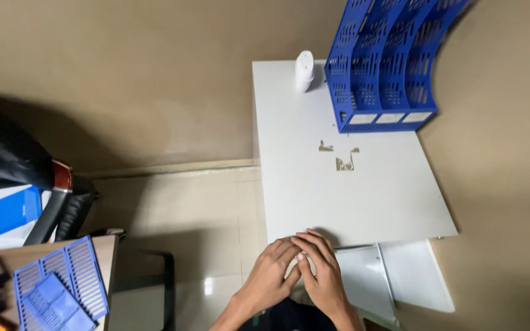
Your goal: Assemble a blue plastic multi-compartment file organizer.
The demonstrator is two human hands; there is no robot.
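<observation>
My left hand [270, 277] and my right hand [321, 274] are together at the near edge of a white table [363, 196], fingertips touching each other. I cannot tell whether anything small is between them. The fingers are curled loosely and rest on the table's front edge. A blue three-slot file rack [387, 67] stands at the table's far end, well away from both hands. A small white bottle [304, 70] stands beside the rack on its left.
The tabletop has chipped patches [341, 158] in the middle. White shelf panels [394, 276] lie below the table edge on the right. At the left, blue slotted plastic panels [56, 285] lie on a wooden surface, next to a black chair [13, 159].
</observation>
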